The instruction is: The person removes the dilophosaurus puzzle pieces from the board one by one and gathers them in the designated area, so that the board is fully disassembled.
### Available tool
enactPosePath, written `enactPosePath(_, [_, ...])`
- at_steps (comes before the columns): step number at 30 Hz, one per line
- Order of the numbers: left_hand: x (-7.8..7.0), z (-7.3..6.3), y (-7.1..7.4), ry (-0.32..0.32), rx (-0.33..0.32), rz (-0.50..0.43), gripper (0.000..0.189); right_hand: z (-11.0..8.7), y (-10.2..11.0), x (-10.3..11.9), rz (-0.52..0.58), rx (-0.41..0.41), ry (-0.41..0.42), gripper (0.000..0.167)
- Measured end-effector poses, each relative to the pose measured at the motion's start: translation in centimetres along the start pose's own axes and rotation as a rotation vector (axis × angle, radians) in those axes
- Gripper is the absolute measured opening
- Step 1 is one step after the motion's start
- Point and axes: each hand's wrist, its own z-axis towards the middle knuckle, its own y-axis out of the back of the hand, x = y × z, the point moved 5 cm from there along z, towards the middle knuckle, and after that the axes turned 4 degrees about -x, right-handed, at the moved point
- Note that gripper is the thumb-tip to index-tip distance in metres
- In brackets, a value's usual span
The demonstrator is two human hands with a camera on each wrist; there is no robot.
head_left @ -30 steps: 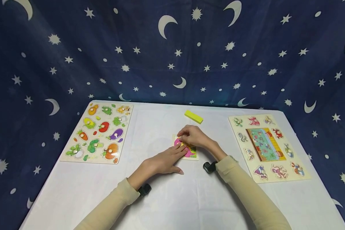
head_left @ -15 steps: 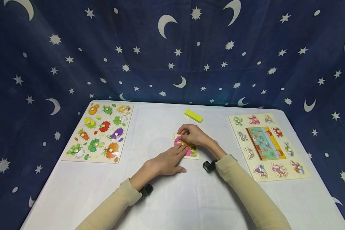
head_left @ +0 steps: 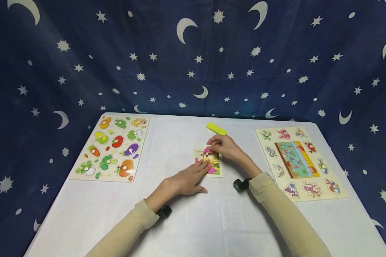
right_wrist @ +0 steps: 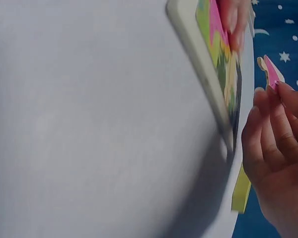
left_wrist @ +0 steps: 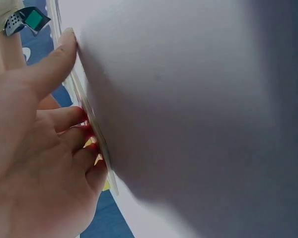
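Observation:
A small square puzzle board (head_left: 216, 175) with a pink animal picture lies on the white table in front of me. My left hand (head_left: 186, 180) rests on its lower left part, fingers straight and pressed on the picture, thumb out to the side. Just over the board's top edge, my right hand (head_left: 226, 148) pinches a pink puzzle piece (right_wrist: 273, 75) between thumb and fingertips. In the right wrist view the piece is tilted and apart from the board. A bare patch of the recess shows at the board's upper left. The left fingers hide part of the picture.
Behind the right hand lies a yellow block (head_left: 216, 128). To the left is a vegetable knob puzzle (head_left: 110, 175); to the right, a sea-animal knob puzzle (head_left: 291, 135). A dark blue star-and-moon cloth (head_left: 167, 82) hangs behind the table.
My right hand has moved right and slightly away from me, lifting the pink puzzle piece off the board's upper left. The left hand has stayed in place.

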Motion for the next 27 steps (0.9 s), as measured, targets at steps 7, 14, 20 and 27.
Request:
enactPosePath(7, [0.2,0.0,-0.1,-0.024,0.012,-0.017,0.095,-1.3,2.2,-1.7,0.044,-0.031,-0.062,0.021])
enactPosePath(14, [0.3,-0.1,-0.4,-0.043,0.006,0.000,0.099,-2.6,4.0,-3.8,0.044,-0.048,-0.095,0.022])
enactPosePath(20, [0.4,-0.2,-0.4,-0.044,0.003,-0.004,0.099,-3.0,5.1,-4.6,0.008,-0.043,-0.126,0.020])
enactPosePath(27, [0.2,-0.1,-0.2,-0.036,0.004,0.002,0.099,-3.0,5.2,-5.0,-0.001,-0.024,-0.151,0.018])
